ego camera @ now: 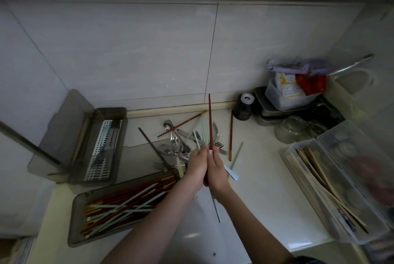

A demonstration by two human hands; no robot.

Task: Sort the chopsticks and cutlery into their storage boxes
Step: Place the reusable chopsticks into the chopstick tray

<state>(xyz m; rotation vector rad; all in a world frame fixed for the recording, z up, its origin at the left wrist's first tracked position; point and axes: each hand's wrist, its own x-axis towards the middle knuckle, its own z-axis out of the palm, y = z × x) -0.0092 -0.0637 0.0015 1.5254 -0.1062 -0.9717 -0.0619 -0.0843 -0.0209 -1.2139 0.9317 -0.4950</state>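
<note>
1. Both hands meet over the middle of the counter [266,178], pressed side by side with the fingers pointing away from the person.
2. The right hand [216,170] has its grip closed round a dark red chopstick [210,123], which stands nearly upright, its far end reaching up in front of the wall tiles.
3. The left hand [197,167] has its grip closed round a bundle of pale green chopsticks [199,135]; a pale stick also sticks out below the wrists toward the person, though which hand holds it cannot be told.
4. Just beyond the fingers lies a loose heap of cutlery [181,138], spoons and forks mixed with more red and pale chopsticks on the counter.
5. One red chopstick with a yellow tip [231,135] lies apart to the right of the heap.
6. To the left near the person sits a smoky grey box [74,221] filled with red and pale green chopsticks lying crosswise.
7. Behind it, against the wall, a second grey box [119,112] stands open with a perforated metal tray inside.
8. On the right, a clear box [362,236] with its lid open holds light wooden chopsticks.
9. In the far right corner stand a dark jar [243,108], glass bowls [290,129] and a stack of containers [285,95].
</note>
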